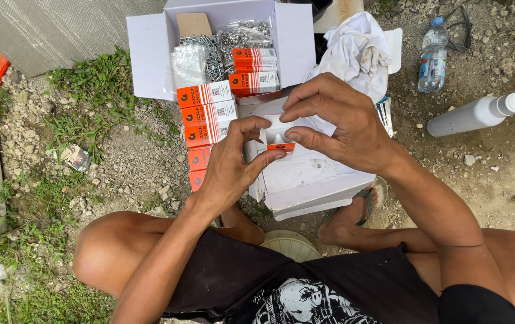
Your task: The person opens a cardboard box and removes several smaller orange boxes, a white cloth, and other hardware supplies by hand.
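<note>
Place: outdoor work spot on bare ground, not a room.
Ground: lying as dirt, gravel (485, 174) and patches of grass (89, 84) around the squatting legs.
Stock: sitting in an open white carton (149, 48), holding bagged screws (233, 39) and small orange-and-white boxes (206, 114).
Working surface: serving as one, a flat white box (311, 174) straight on the dirt.
Loose items: lying about nearby, a water bottle (433, 55), a white rag (356, 51), a grey tube (473, 114).
Footwear: showing sandals (373, 195).

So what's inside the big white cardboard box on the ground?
The big white cardboard box holds clear plastic bags of silvery screws, small orange-and-white cartons and a brown cardboard piece. Whatever lies beneath the bags and cartons is covered.
</note>
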